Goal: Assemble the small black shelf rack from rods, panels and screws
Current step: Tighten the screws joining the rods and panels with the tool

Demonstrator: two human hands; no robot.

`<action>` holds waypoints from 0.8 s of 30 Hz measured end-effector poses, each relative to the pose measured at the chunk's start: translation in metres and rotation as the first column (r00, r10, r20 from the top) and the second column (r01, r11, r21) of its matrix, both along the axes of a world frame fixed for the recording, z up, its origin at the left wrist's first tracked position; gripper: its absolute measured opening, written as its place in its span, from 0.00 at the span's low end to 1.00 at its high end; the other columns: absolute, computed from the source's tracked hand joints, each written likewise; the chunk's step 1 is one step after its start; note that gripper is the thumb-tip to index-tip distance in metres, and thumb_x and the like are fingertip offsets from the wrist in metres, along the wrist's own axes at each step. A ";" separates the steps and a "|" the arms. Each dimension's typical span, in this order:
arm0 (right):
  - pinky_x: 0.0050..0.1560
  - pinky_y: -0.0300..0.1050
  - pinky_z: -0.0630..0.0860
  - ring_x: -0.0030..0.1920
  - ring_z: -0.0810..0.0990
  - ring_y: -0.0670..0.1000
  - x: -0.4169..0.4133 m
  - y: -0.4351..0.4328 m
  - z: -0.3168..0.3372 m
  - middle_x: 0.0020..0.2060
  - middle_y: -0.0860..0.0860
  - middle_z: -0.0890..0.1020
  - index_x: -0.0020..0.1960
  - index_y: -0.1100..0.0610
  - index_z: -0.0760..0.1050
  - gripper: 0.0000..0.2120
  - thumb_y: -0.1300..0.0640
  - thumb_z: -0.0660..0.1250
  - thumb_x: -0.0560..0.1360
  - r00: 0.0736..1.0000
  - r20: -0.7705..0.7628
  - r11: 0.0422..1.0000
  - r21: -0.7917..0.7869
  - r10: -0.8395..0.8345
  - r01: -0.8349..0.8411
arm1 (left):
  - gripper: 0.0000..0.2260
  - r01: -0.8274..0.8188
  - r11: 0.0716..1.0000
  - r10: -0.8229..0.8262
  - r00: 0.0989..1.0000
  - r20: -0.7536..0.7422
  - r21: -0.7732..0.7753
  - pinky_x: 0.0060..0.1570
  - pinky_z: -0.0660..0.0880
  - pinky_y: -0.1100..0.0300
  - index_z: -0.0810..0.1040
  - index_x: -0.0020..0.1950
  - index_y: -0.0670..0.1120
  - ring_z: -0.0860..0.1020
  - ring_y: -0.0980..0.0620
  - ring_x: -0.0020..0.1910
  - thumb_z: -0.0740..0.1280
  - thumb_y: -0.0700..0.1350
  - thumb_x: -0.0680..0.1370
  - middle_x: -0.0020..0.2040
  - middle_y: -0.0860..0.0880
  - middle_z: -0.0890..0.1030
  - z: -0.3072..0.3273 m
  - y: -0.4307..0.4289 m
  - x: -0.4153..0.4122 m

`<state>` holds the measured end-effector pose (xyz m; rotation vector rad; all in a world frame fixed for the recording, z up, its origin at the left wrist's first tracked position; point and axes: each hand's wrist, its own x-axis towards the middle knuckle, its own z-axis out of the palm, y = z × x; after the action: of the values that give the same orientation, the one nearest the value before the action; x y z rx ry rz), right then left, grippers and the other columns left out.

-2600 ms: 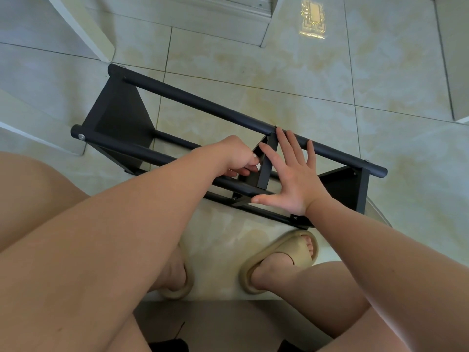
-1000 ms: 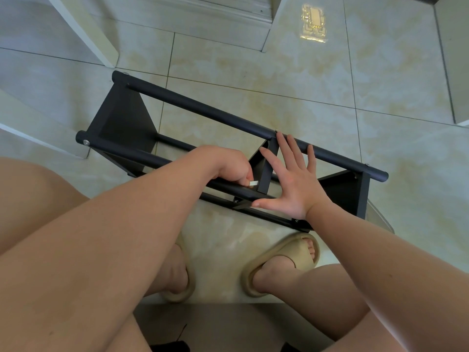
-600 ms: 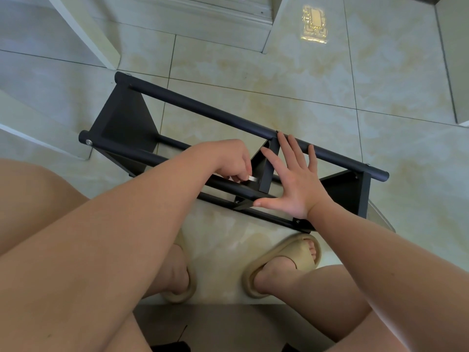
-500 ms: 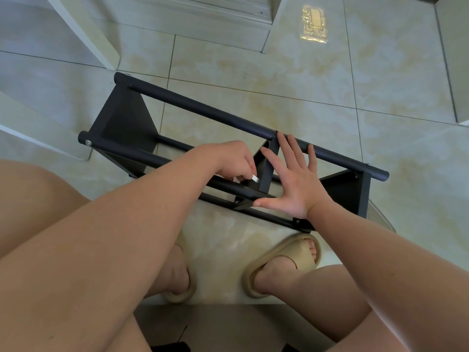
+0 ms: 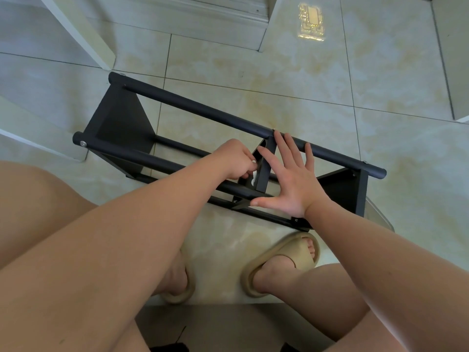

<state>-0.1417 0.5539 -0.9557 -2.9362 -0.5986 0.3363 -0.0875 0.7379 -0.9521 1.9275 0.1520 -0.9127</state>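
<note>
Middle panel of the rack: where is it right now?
Head view, centre: the middle panel stands between the two top rods, with the left hand at its left face and the right hand flat against its right.

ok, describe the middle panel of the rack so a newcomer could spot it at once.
Start at the black shelf rack lying on the tiled floor, its long rods running from upper left to lower right. The middle panel stands between the two hands, the open right hand flat against it. Unlike the two end panels, it sits partway along the rods.
</note>
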 end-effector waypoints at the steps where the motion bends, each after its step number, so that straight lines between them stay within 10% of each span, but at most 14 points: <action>1: 0.77 0.69 0.36 0.81 0.36 0.56 0.000 0.000 0.000 0.82 0.53 0.40 0.82 0.44 0.49 0.55 0.14 0.49 0.64 1.000 0.001 1.000 -0.002 0.001 -0.001 | 0.03 -0.013 1.000 0.012 0.999 0.037 0.017 0.42 0.77 0.59 0.80 0.45 0.50 0.84 0.51 0.43 0.70 0.43 0.78 0.44 0.46 0.85 0.000 -0.001 -0.001; 24: 0.77 0.69 0.36 0.81 0.36 0.55 -0.003 0.002 0.002 0.82 0.54 0.41 0.82 0.45 0.50 0.55 0.15 0.50 0.64 1.000 -0.004 1.000 -0.003 -0.001 0.000 | 0.06 -0.042 0.998 0.037 0.992 -0.120 -0.039 0.51 0.77 0.57 0.81 0.54 0.45 0.80 0.56 0.41 0.66 0.45 0.81 0.43 0.52 0.84 0.004 -0.001 0.001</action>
<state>-0.1443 0.5560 -0.9539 -2.9375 -0.5974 0.3429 -0.0869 0.7368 -0.9481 1.8261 0.2393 -0.9978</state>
